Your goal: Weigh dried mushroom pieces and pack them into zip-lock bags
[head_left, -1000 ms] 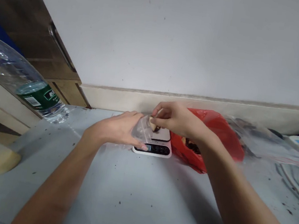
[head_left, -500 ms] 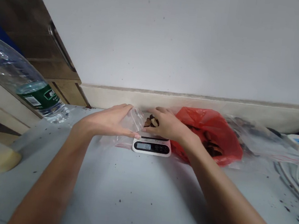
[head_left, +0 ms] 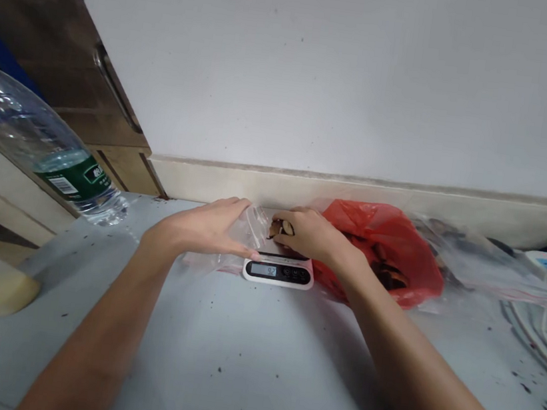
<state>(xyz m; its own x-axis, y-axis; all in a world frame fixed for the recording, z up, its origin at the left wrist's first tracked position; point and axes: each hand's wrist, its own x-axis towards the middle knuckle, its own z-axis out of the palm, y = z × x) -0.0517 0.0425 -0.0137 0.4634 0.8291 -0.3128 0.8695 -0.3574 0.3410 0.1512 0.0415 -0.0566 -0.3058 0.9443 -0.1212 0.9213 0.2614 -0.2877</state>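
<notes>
- Clear bag (head_left: 245, 228) on the scale (head_left: 279, 271) is held open by left hand (head_left: 205, 226) fingers.
- Brown pieces (head_left: 280, 227) are pinched in right hand (head_left: 313, 234) fingers at its mouth.
- Red bag (head_left: 388, 254), just right, holds more.

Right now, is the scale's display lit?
Yes, the scale shows lit digits on its display, in front of the right hand.

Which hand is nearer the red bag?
Right. The right hand sits over the scale, its wrist right against the red bag. The left hand holds the clear bag on the scale's far side, apart from the red bag.
</notes>
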